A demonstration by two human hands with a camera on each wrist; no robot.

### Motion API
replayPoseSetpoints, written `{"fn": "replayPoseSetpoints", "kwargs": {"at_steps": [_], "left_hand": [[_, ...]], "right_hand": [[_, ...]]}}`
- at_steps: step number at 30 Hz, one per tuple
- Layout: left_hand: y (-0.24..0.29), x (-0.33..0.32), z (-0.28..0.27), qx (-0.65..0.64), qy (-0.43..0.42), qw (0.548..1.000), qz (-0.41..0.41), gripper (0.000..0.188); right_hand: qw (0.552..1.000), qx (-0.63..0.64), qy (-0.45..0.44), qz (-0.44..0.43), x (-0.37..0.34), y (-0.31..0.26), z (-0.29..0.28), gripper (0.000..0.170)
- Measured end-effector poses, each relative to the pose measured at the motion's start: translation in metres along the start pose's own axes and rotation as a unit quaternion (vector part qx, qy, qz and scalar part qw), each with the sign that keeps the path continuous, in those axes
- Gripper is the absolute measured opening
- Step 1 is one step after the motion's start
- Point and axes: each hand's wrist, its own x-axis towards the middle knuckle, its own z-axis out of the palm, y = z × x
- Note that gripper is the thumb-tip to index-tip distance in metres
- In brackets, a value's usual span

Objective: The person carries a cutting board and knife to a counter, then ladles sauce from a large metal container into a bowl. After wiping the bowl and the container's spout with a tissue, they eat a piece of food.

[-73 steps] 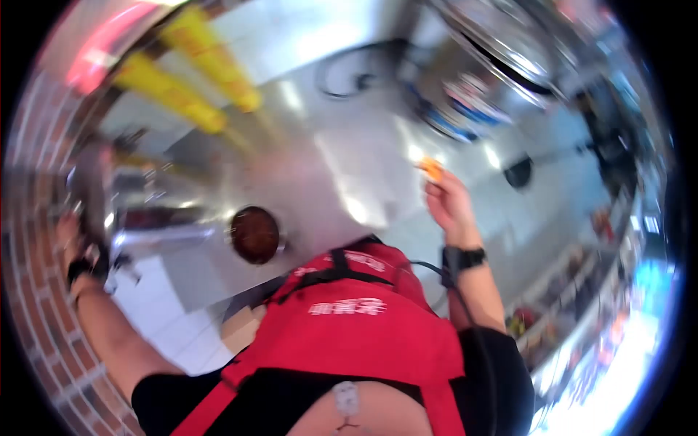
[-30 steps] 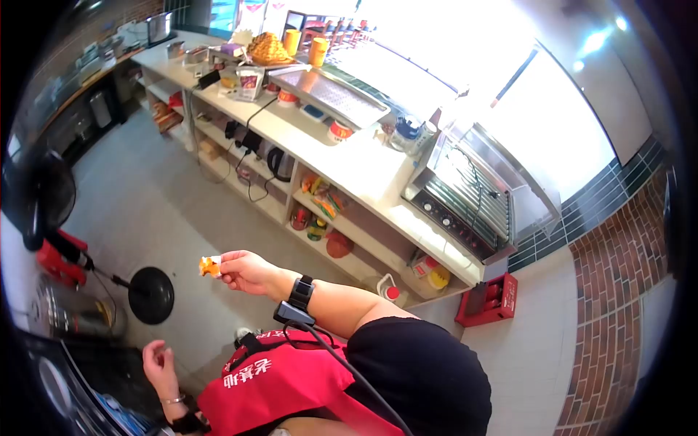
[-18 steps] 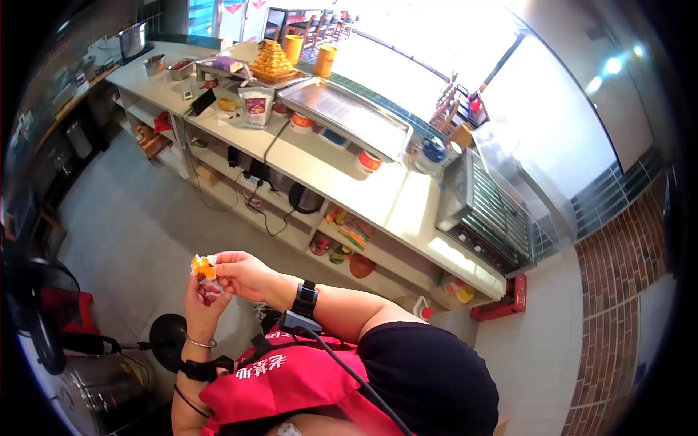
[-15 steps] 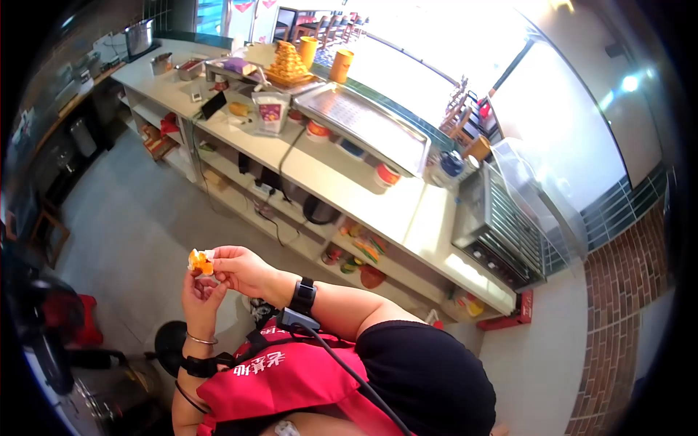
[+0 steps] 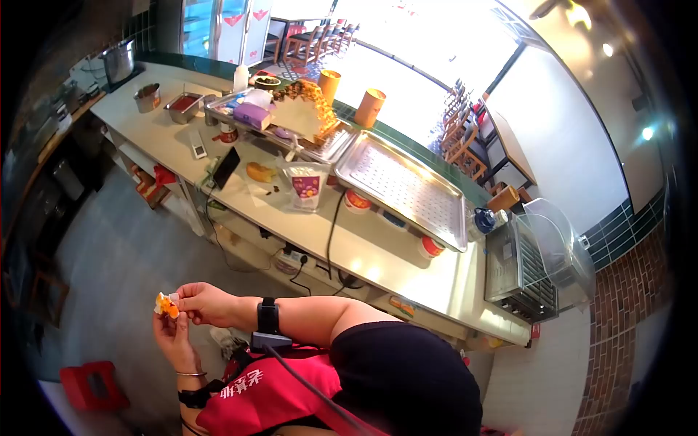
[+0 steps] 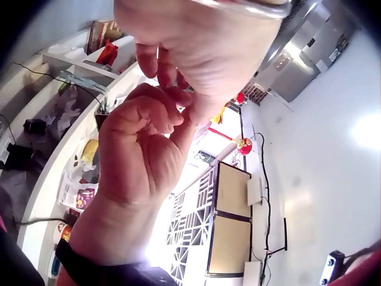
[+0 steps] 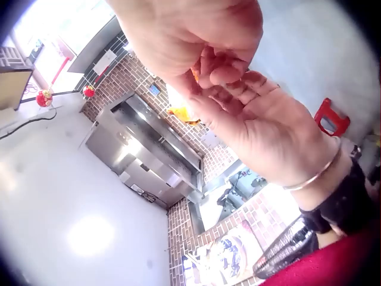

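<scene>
In the head view, my right hand pinches a small orange-yellow piece with white edges, which looks like food in a wrapper. My left hand comes up from below, its thumb and fingers pinching the same piece. Both hands are in front of the red apron, above the floor. In the right wrist view, a bit of the orange piece shows beside the meeting fingers. From the left wrist, the right hand appears with curled fingers against the left hand, and the fingers hide the piece.
A long counter runs ahead, bearing a perforated metal tray, a pouch, a heap of golden food and yellow cups. A roller grill stands at its right end. A red stool sits on the floor.
My view has swung from a steel surface to the long counter, then closer to it. The left hand has risen to join the right at the orange piece, which the right hand held alone before.
</scene>
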Motion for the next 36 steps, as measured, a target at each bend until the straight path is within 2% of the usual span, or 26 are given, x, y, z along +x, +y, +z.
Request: {"fn": "replayPoseSetpoints", "kwargs": {"at_steps": [6,9,12,16,18,20,23,27,31,36], "left_hand": [[-0.014,0.134,-0.027,0.011,-0.057,0.998,-0.012,0.032],[-0.009,0.209,-0.044,0.047,-0.067,0.997,-0.015,0.031],[-0.006,0.274,-0.063,0.023,-0.102,0.994,-0.007,0.032],[-0.018,0.339,-0.082,0.014,-0.099,0.995,-0.007,0.036],[-0.025,0.365,-0.092,-0.017,-0.102,0.994,-0.046,0.036],[-0.031,0.391,-0.102,-0.014,-0.108,0.993,-0.049,0.036],[-0.028,0.426,-0.11,-0.018,-0.102,0.993,-0.061,0.036],[-0.029,0.477,-0.126,-0.025,-0.069,0.995,-0.072,0.038],[-0.026,0.541,-0.144,-0.006,-0.071,0.996,-0.05,0.039],[-0.027,0.624,-0.172,0.0,-0.046,0.997,-0.054,0.05]], "right_hand": [[0.999,0.009,0.04,-0.023,0.122,-0.039,-0.017,0.015],[0.998,0.019,0.057,-0.03,0.178,-0.074,-0.006,0.016],[0.998,0.01,0.051,-0.043,0.231,-0.101,-0.003,0.015],[0.998,0.017,0.041,-0.05,0.288,-0.12,-0.009,0.011],[0.997,0.018,0.056,-0.042,0.31,-0.128,-0.009,0.012],[0.997,0.016,0.07,-0.033,0.333,-0.136,-0.01,0.014],[0.998,0.0,0.064,-0.02,0.373,-0.15,-0.014,0.013],[1.0,-0.024,0.005,0.014,0.438,-0.165,-0.022,0.013],[0.997,-0.067,-0.034,0.035,0.508,-0.189,-0.028,0.016],[0.992,-0.11,-0.068,0.011,0.588,-0.235,-0.03,0.019]]}}
